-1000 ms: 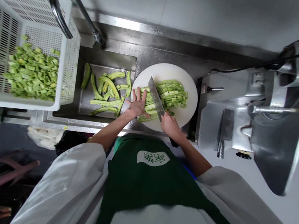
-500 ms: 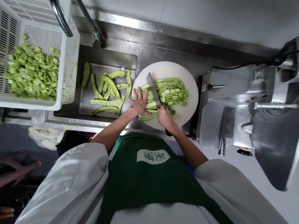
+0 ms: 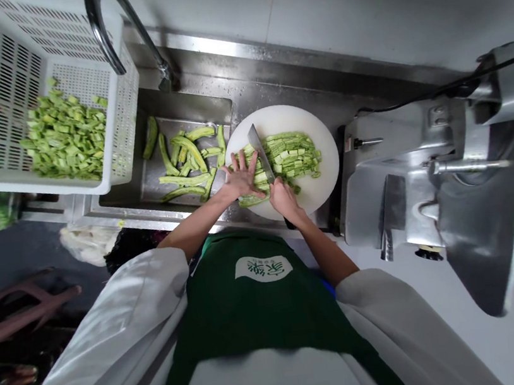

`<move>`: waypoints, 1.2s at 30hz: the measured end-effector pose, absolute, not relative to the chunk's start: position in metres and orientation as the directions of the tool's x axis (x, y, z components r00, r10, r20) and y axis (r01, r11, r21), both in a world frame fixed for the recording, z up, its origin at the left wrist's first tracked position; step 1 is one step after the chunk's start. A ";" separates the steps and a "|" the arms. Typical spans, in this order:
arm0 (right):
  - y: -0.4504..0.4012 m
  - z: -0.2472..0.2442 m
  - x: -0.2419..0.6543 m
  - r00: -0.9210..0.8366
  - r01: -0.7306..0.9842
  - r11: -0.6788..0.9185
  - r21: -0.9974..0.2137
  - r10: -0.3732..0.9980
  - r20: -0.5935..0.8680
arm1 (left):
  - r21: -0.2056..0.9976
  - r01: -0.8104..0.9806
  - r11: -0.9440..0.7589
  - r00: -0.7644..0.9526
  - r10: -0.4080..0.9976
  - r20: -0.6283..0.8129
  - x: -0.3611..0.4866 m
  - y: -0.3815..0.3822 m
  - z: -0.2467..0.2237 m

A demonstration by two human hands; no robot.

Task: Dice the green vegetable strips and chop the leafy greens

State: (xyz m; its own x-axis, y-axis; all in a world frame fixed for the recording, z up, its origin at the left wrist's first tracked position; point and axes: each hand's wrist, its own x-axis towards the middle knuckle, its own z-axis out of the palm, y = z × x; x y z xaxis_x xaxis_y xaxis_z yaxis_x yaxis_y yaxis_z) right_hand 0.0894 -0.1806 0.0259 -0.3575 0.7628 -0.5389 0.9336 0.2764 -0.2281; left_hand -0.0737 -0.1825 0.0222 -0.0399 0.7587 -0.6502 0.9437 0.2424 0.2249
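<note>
On a round white cutting board [image 3: 303,202] lies a bed of green vegetable strips [image 3: 292,152], cut across into short pieces on the right side. My left hand [image 3: 240,179] rests on the left end of the strips with its fingers spread. The handle of a cleaver [image 3: 261,153] is in the closed fingers of my right hand [image 3: 285,200]. Its blade stands across the strips, just right of my left fingertips, and points away from me. Part of the handle is hidden by my hand.
Left of the board, a steel sink [image 3: 135,193] holds several long green vegetable pieces [image 3: 191,151]. A white plastic basket [image 3: 111,155] with chopped green pieces [image 3: 70,139] stands beyond it, under a curved faucet [image 3: 109,41]. A metal slicing machine [image 3: 429,194] stands at the right, with another cleaver [image 3: 391,205] lying on it.
The view has shifted slightly, so the basket and faucet show more fully. Both hands and the cleaver stay at almost the same spot on the strips.
</note>
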 end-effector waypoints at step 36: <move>-0.190 0.035 0.093 -0.366 0.931 0.270 -0.247 0.721 -0.589 | 0.225 0.923 0.312 -0.102 0.761 -0.640 -0.092 -0.176 0.035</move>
State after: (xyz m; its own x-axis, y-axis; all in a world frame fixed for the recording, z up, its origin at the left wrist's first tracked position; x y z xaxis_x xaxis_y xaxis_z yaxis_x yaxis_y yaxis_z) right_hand 0.0926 -0.1902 0.0346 -0.3655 0.7209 -0.5888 0.9306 0.2699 -0.2472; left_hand -0.0916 -0.1758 0.0349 -0.1015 0.7613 -0.6404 0.9231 0.3121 0.2247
